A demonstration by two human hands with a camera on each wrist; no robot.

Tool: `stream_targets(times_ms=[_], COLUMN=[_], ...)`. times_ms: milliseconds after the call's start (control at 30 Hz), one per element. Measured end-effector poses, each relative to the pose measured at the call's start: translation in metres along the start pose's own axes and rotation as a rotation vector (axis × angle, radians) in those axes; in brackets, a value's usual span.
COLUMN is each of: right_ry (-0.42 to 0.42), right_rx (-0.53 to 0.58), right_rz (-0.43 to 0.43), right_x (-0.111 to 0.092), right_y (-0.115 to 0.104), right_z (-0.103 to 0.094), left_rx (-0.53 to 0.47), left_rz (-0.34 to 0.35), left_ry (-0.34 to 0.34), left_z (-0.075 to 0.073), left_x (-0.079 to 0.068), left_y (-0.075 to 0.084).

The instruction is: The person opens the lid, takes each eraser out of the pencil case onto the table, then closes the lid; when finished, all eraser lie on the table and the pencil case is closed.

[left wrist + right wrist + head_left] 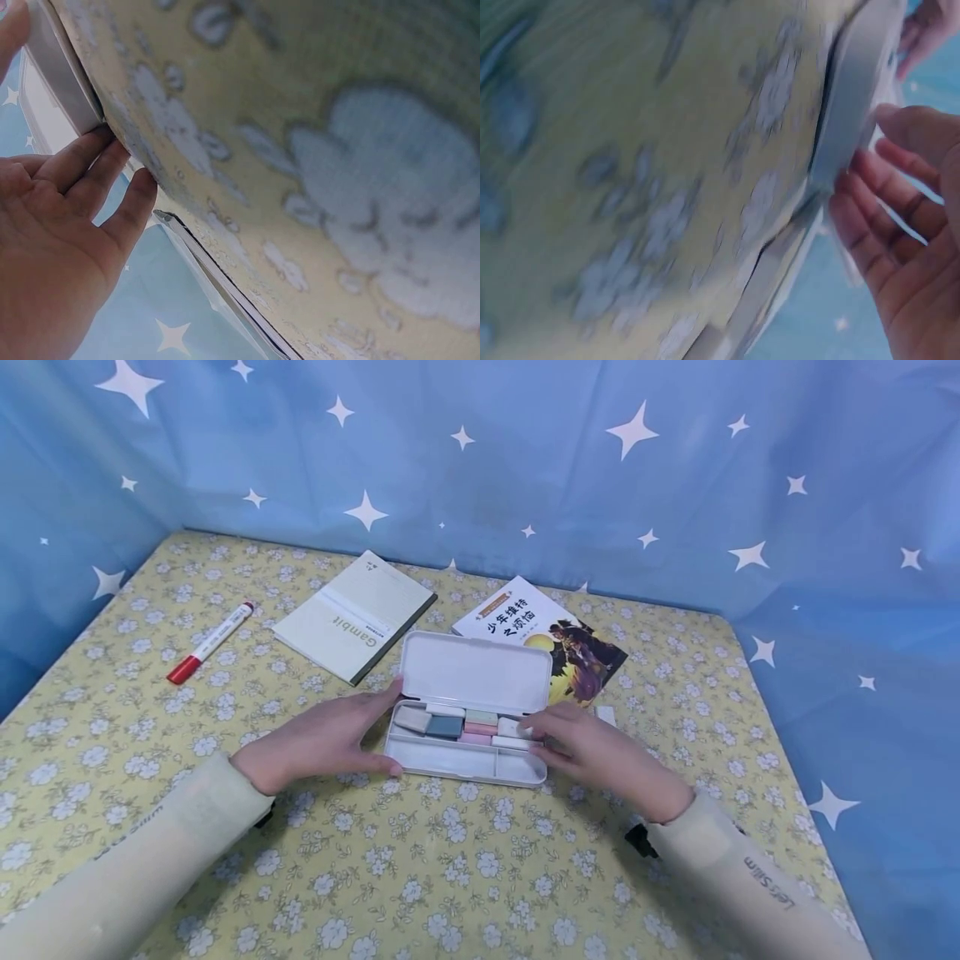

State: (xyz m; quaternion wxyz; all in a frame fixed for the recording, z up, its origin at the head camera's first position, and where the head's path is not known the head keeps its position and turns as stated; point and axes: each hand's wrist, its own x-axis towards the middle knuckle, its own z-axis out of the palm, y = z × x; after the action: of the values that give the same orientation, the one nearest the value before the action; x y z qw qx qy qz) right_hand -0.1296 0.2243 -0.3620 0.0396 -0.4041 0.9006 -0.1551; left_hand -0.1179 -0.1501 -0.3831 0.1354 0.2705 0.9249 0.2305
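A white pencil case [446,764] stands with its lid [475,672] raised at the back. Its rear compartment holds several small blocks: a dark teal block [445,727], a green-and-pink one [481,722], and white blocks [513,742] at the right end. My left hand [322,735] spans the left end of the case, thumb at the front corner and fingers at the back corner near the hinge. My right hand [581,739] is at the right end, its index finger over the white blocks and thumb beside them. In the right wrist view, its loosely bent fingers [862,232] lie along the case's end wall.
Behind the case lie a cream notebook [352,614] and a book with an illustrated cover [525,602]. A red-capped marker [210,643] lies on the left. A small white block [604,716] sits just beyond my right hand. The table [420,877] wears a floral cloth.
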Motion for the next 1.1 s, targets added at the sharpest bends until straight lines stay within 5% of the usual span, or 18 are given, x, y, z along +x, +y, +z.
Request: stream_targets(times_ms=[167, 567, 800, 1100], right_ry=[0.019, -0.046, -0.042, -0.175], right_rx=[-0.07, -0.253, -0.172, 0.03], right_rz=[-0.086, -0.136, -0.086, -0.013], right_x=[0.008, 0.004, 0.0, 0.005], right_y=[-0.007, -0.012, -0.012, -0.007], right_z=[0.005, 0.005, 0.005, -0.007], left_rx=[-0.003, -0.002, 0.005, -0.004], left_rz=[0.002, -0.006, -0.003, -0.013], left_ry=[0.005, 0.002, 0.013, 0.002], left_z=[0.0, -0.001, 0.001, 0.0], left_x=[0.0, -0.001, -0.001, -0.001], left_y=[0.0, 0.002, 0.002, 0.003])
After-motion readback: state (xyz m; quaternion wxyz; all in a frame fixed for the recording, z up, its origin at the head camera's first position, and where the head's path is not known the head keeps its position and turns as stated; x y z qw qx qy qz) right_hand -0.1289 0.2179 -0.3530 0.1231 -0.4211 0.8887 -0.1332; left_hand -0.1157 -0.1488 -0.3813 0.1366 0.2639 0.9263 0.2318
